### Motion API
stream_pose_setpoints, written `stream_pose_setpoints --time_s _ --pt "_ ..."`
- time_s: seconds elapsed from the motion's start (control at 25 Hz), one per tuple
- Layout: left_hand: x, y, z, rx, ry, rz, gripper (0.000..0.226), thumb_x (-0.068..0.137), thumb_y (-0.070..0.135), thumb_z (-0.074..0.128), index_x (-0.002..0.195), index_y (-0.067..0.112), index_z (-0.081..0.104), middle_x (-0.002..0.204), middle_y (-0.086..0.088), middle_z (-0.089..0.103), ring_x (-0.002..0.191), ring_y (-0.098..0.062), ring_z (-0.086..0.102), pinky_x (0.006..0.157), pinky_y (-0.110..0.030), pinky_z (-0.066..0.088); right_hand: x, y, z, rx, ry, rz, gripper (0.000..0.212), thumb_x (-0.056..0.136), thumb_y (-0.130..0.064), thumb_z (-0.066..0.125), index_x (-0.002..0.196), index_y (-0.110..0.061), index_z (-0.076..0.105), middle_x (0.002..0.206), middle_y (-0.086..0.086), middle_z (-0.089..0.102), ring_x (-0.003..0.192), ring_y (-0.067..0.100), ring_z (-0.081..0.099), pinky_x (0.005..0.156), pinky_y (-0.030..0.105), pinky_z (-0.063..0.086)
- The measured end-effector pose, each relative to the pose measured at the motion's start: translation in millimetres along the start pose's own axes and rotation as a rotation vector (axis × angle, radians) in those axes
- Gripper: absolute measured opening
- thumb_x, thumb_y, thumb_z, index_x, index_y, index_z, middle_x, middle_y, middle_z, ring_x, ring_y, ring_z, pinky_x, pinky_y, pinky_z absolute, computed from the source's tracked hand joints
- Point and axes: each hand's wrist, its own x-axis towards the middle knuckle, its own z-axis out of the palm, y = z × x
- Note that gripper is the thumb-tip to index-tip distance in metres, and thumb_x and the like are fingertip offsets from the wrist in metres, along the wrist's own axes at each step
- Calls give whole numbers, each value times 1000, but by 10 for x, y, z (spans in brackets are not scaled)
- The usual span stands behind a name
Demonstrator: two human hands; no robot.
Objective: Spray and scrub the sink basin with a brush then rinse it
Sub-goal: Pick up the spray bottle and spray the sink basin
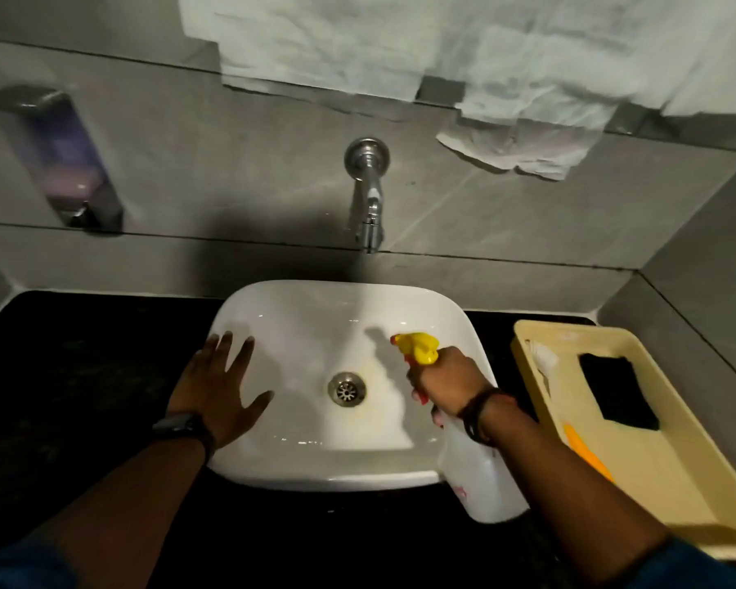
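Note:
A white square sink basin (315,316) sits on a black counter, with a metal drain (347,388) at its centre. My right hand (451,384) grips a white spray bottle (481,478) with a yellow nozzle (419,346) that points left over the basin's right side. My left hand (219,386) rests flat with fingers spread on the basin's left rim. A brush with white bristles (542,357) and an orange handle (587,452) lies in the cream tray on the right.
A chrome tap (368,197) juts from the grey tiled wall above the basin. A soap dispenser (58,159) hangs at the left. The cream tray (676,482) also holds a black pad (619,391). White paper (506,150) hangs from a ledge above.

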Motion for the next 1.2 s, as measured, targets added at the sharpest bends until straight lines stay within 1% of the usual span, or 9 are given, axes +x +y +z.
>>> stream_pose_setpoints --time_s 0.04,0.12,0.2,0.36,0.52,0.68,0.88,1.04,1.2 --pt "-20 -62 46 -18 -16 -10 88 78 69 32 145 25 -6 158 -14 5 145 -32 4 118 -47 12 -29 -6 132 -65 -28 30 25 73 -16 52 85 -4 71 68 13 73 34 26 57 41 24 44" --pt "-29 -34 135 -52 0 19 86 81 65 30 144 26 -12 158 -13 0 145 -30 1 117 -45 9 -76 -11 338 -122 -53 61 24 73 -16 52 82 -1 69 65 14 71 31 24 56 40 22 44" --pt "-13 41 171 -46 3 46 83 83 63 32 145 25 -9 159 -11 -1 145 -28 -2 117 -42 5 -93 -2 474 -117 -39 60 23 73 -18 53 81 -2 68 63 14 69 30 24 57 38 22 43" --pt "-15 46 194 -13 15 56 80 84 63 30 146 23 1 159 -9 4 146 -26 -1 118 -41 3 -32 2 536 -129 48 37 24 75 -24 54 77 -6 69 69 16 72 35 28 62 46 28 49" --pt "-18 81 157 -34 16 53 79 84 62 31 146 22 3 159 -8 6 146 -26 0 118 -41 5 73 75 346 -160 190 75 22 76 -24 55 69 -8 67 67 14 71 35 27 62 42 29 51" --pt "-38 91 139 -64 36 55 78 84 60 32 147 21 5 159 -7 10 146 -25 3 119 -40 7 103 122 251 -178 104 142 20 76 -19 55 76 -3 67 63 18 69 31 25 56 36 26 46" --pt "-35 82 165 -54 42 47 79 83 61 29 146 21 4 158 -7 14 145 -25 6 118 -39 8 145 -52 497 -179 -58 108 21 74 -19 57 73 -1 67 60 16 70 34 27 57 38 28 45" --pt "-20 86 175 -58 39 31 79 83 62 29 146 21 3 158 -7 14 145 -25 6 117 -38 7 224 -201 610 -227 -61 19 26 72 -24 53 75 -3 68 65 15 72 36 28 61 47 32 54" --pt "-9 93 174 -44 0 23 78 84 62 28 146 21 4 158 -7 13 146 -26 5 118 -40 7 300 -243 557 -249 -9 -34 19 73 -23 53 71 -9 65 70 14 72 34 25 61 44 26 47"
